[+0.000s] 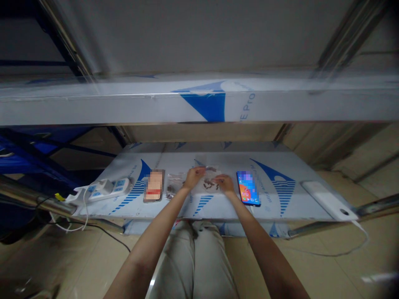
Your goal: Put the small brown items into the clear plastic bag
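Note:
On the film-covered lower shelf point(174, 155), a clear plastic bag point(215, 169) lies between my hands. Small dark brown pieces point(208, 182) are gathered on or in it; I cannot tell which. My left hand point(195, 176) is closed at the bag's upper left edge, its fingertips pinched together. My right hand point(225, 182) reaches in from the right with curled fingers, beside the brown pieces; whatever it pinches is too small to make out. Left of my left hand lies another clear bag point(174, 180) with dark bits in it.
A phone point(154, 187) lies at the left and another lit phone point(248, 189) at the right. A white power strip point(106, 189) sits on the left edge, a long white device point(328, 200) with a cable on the right. An upper shelf edge point(131, 108) crosses above my hands.

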`<move>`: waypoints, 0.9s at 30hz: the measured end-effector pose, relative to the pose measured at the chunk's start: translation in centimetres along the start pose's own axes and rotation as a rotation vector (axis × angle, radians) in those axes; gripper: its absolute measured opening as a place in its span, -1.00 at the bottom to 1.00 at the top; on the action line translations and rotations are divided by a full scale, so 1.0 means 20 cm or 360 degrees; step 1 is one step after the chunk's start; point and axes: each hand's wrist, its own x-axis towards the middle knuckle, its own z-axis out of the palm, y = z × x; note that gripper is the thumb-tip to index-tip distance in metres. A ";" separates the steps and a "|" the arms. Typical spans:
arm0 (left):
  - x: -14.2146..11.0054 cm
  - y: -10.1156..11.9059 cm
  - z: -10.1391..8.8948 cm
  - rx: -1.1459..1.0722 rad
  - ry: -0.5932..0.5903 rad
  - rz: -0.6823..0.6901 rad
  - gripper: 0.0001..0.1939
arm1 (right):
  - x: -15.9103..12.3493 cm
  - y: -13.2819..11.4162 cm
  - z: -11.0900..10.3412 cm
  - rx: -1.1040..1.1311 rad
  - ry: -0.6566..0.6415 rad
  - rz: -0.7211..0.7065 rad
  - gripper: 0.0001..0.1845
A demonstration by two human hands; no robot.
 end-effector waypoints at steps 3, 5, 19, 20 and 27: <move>0.01 0.06 0.01 0.0080 0.0081 0.0073 -0.76 | -0.01 0.00 0.00 -0.0046 0.0032 0.0019 -0.84; 0.02 0.08 0.01 0.0114 0.0129 0.0088 -0.81 | -0.01 0.01 0.01 -0.0066 0.0031 0.0030 -0.84; -0.02 0.05 -0.05 0.0529 -0.0192 0.0069 -0.83 | 0.00 -0.13 -0.08 -0.0032 0.0041 -0.0081 -0.81; -0.03 0.07 -0.05 0.0554 -0.0198 0.0081 -0.84 | 0.00 -0.16 -0.10 -0.0017 0.0045 -0.0103 -0.81; -0.14 0.23 -0.11 0.0639 -0.0309 0.0029 -0.81 | -0.10 -0.34 -0.24 0.0118 -0.0004 -0.0117 -0.79</move>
